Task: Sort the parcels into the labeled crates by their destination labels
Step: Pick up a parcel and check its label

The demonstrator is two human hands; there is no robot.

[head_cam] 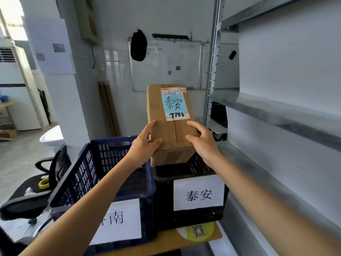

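Grips the cardboard box [171, 133] at its near left corner with the left hand [145, 145], thumb on top. Clasps the near right edge with the right hand [203, 145], thumb and forefinger on top. Holds it tilted in the air above the back of the black crate [191, 217] tagged 泰安, matching the box's blue note [174, 104]. Shows a blue crate [103, 163] just beside, on a wooden table [166, 244], and metal shelves [276, 115] to the right.

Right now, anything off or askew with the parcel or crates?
Nothing stands out. The parcel, gripped by left hand and right hand, carries a blue note reading 泰安, matching the label on the black crate below it.
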